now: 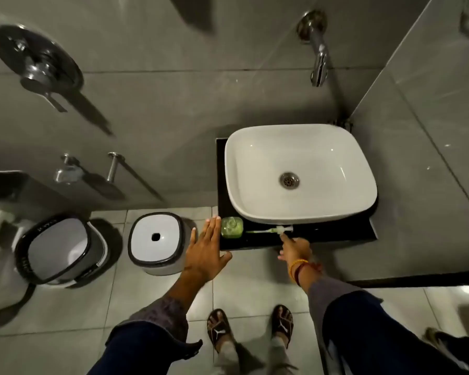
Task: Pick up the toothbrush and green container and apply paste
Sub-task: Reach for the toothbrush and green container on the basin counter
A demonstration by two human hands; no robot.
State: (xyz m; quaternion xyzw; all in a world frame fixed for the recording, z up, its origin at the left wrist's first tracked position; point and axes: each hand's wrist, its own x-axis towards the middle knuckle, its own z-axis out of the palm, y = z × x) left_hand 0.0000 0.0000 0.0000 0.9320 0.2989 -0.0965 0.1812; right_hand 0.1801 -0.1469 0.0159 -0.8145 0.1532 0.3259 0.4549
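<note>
A small green container (231, 227) stands on the black counter (336, 232) at its front left corner, just below the white basin (299, 173). To its right lies a toothbrush (268, 230) with a pale green and white handle, flat along the counter's front strip. My left hand (205, 253) is flat with fingers spread, its fingertips just left of the container and not holding it. My right hand (295, 249) reaches from below, one fingertip touching the toothbrush's right end; nothing is gripped.
A wall tap (318, 50) hangs above the basin. On the tiled floor to the left stand a closed white bin (156, 239) and an open pedal bin (58, 250). My sandalled feet (251, 327) are below the counter. The right wall is close.
</note>
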